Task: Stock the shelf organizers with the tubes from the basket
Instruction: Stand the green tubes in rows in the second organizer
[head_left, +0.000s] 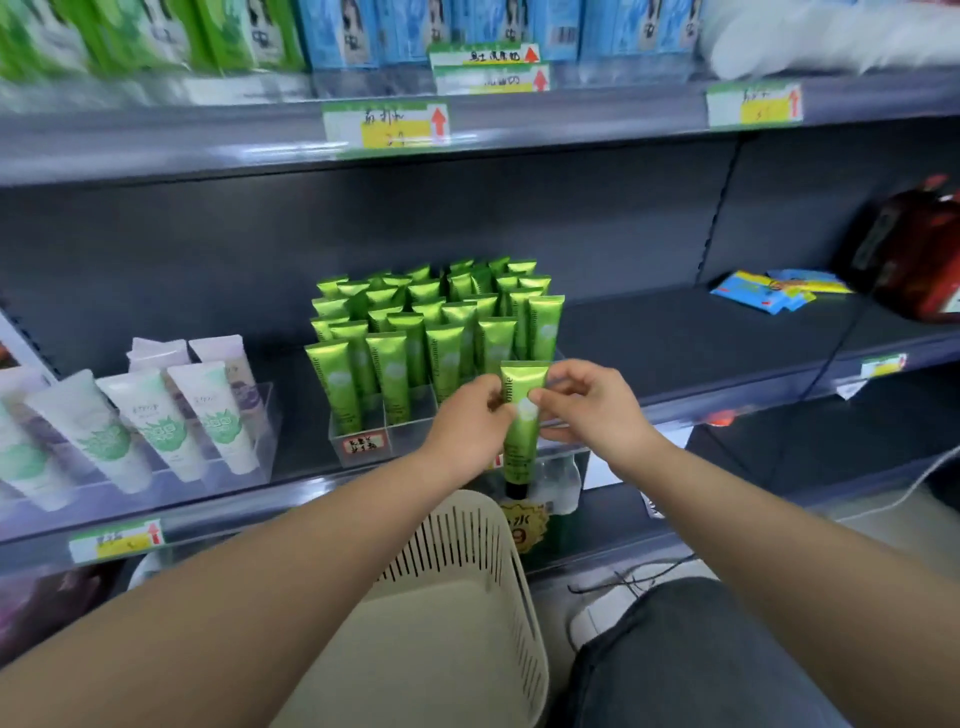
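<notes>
A green tube (522, 431) with a black cap at its lower end stands upright between my two hands. My left hand (467, 423) pinches its left edge and my right hand (589, 405) pinches its right edge. It hangs just in front of the clear shelf organizer (363, 436), whose compartments hold several upright green tubes (431, 317). Below my arms stands the beige slotted basket (467, 561); no tubes show inside it.
A second clear organizer (244, 457) on the left holds white and green tubes (156, 415). Blue packets (774, 291) and a red package (914, 249) lie on the shelf at right. Price tags line the shelf edges. My knee (691, 649) is beside the basket.
</notes>
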